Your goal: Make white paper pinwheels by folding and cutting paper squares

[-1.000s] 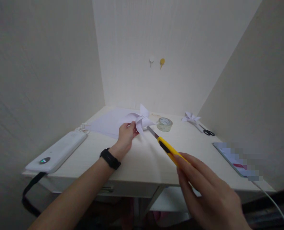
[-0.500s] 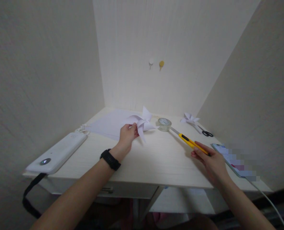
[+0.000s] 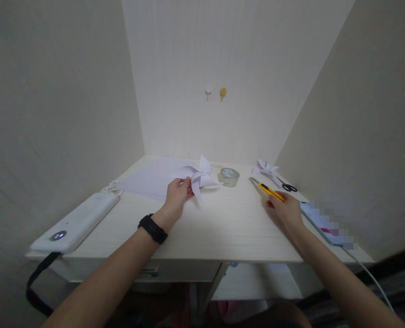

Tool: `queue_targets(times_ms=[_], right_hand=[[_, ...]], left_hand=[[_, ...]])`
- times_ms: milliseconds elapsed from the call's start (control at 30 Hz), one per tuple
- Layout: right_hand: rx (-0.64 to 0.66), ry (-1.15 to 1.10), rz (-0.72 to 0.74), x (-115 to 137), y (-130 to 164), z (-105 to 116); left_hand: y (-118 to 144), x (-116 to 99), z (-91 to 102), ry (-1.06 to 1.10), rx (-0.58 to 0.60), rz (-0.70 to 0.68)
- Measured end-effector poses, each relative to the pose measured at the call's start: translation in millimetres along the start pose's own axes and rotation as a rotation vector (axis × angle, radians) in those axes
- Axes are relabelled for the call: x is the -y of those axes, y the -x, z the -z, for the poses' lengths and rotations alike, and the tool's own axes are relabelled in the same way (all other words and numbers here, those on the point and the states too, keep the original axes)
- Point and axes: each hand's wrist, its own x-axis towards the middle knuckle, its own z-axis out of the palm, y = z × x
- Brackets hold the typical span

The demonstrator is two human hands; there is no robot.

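Between the thumb and fingers of my left hand (image 3: 178, 197) is a white paper pinwheel (image 3: 202, 173), its blades spread out above the desk. My right hand (image 3: 286, 209) grips a yellow utility knife (image 3: 271, 191) with its blade out, the tip pointing up and left. A roll of clear tape (image 3: 229, 176) lies between the pinwheel and the knife. White paper sheets (image 3: 144, 177) are spread behind my left hand.
At the back right lie a second paper pinwheel (image 3: 265, 167) and black-handled scissors (image 3: 289, 187). A phone (image 3: 327, 223) with a white cable rests near the right edge. A white device (image 3: 76, 223) with a black strap sits at the left. Two hooks (image 3: 223, 92) are on the wall.
My right hand has moved the knife away from the tape roll, toward the right and back of the desk. My left hand still holds the pinwheel. The view has shifted slightly.
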Motion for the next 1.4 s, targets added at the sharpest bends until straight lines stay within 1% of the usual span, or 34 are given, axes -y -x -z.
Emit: queue_targets(times_ms=[33, 100, 133, 267, 467, 567, 667, 700, 767, 833, 867, 933, 967, 1000, 1033, 1067, 1100, 1167, 1233, 1400], right_hand=[[-0.016, 0.042, -0.029, 2.7, -4.5, -5.1], [-0.004, 0.133, -0.069, 7.2, -10.0, -13.0], [-0.004, 0.180, -0.069, 9.0, -11.1, -15.8], [0.021, 0.320, 0.025, 12.3, -9.5, -21.5], [0.077, 0.530, 0.145, 13.4, -4.8, -22.6], [0.090, 0.633, 0.163, 11.6, -4.3, -21.3], [0.125, 0.671, 0.149, 9.8, -3.4, -19.3], [0.122, 0.687, 0.153, 10.4, -2.8, -18.8], [0.065, 0.705, 0.199, 16.2, -0.7, -18.8], [0.004, 0.631, 0.317, 30.3, 3.3, -20.4], [0.011, 0.524, 0.405, 40.7, 6.2, -21.7], [0.155, 0.276, 0.632, 66.6, 14.5, -24.8], [0.221, 0.187, 0.766, 80.7, 19.6, -26.2], [0.254, 0.131, 0.900, 94.5, 25.1, -27.4], [0.254, 0.111, 1.004, 107.3, 30.6, -28.3], [0.240, 0.130, 1.076, 118.5, 35.7, -29.1], [0.236, 0.188, 1.139, 127.6, 40.2, -29.9], [0.240, 0.335, 1.242, 139.3, 46.2, -31.5], [0.247, 0.442, 1.296, 143.8, 48.0, -33.5], [0.229, 0.490, 1.293, 143.8, 43.5, -36.8]], left_hand=[[-0.1, -0.1, 0.1, 0.000, -0.001, 0.002], [-0.1, -0.3, 0.3, 0.000, -0.001, 0.007], [0.0, -0.2, 0.5, -0.001, 0.001, 0.010], [1.0, 0.3, 0.8, -0.020, 0.008, -0.005], [6.7, -2.0, -0.9, -0.063, 0.013, -0.055], [8.6, -2.9, -1.5, -0.080, 0.031, -0.067], [8.8, -2.5, -1.7, -0.083, 0.034, -0.067], [8.6, -2.2, -1.7, -0.087, 0.035, -0.071], [8.0, -1.3, -1.8, -0.113, 0.033, -0.085], [7.3, 0.1, -1.9, -0.164, 0.033, -0.094], [7.0, 0.9, -2.0, -0.197, 0.038, -0.096], [6.6, 2.4, -1.9, -0.266, 0.058, -0.104], [6.7, 3.0, -1.9, -0.298, 0.071, -0.109], [6.8, 3.5, -1.8, -0.323, 0.085, -0.114], [7.2, 3.8, -1.8, -0.340, 0.097, -0.116], [7.6, 3.8, -1.8, -0.350, 0.111, -0.112], [8.1, 3.8, -1.9, -0.356, 0.122, -0.103], [9.2, 3.4, -2.2, -0.360, 0.141, -0.080], [10.3, 3.1, -2.7, -0.362, 0.160, -0.061], [14.1, 1.2, -4.4, -0.332, 0.200, 0.005]])
